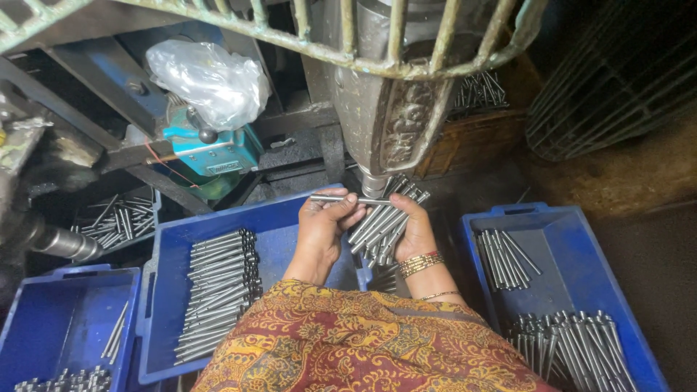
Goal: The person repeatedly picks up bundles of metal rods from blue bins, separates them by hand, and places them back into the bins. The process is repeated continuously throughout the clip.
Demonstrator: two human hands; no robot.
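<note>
Patterned cloth [363, 341] in orange and maroon, worn by the person, fills the 6 o'clock edge. Above it both hands meet beneath the grey press head [385, 109]. Left hand [323, 229]: fingers pinched on a single steel rod [341, 198], held level with its tip toward the press nose. Right hand [415, 232]: curled about a bundle of rods [385, 218], which fans up toward 1 o'clock; gold bangles [421, 263] ring that wrist.

Progress, judged from the stock: a blue crate [276, 225] at 8 o'clock holds a neat row of rods [218, 294]; a second blue crate [581, 247] at 4 o'clock holds a small loose group [504, 258] and a larger heap of headed pieces [573, 348]. Which pile is worked and which is raw cannot be told for certain. Since the hand-held bundle is full and both crates hold a good deal of stock, the work looks to be in mid-run.

A third blue crate [43, 312] at 7 o'clock is nearly bare, with a few rods. More rods lie in a dark tray [120, 218] at 9 o'clock.

Packages and signs: a crumpled clear plastic bag [210, 80] sits at 11 o'clock over a teal box [214, 152], which bears a small pale plate. A green guard rail [348, 43] arcs across 12 o'clock.
</note>
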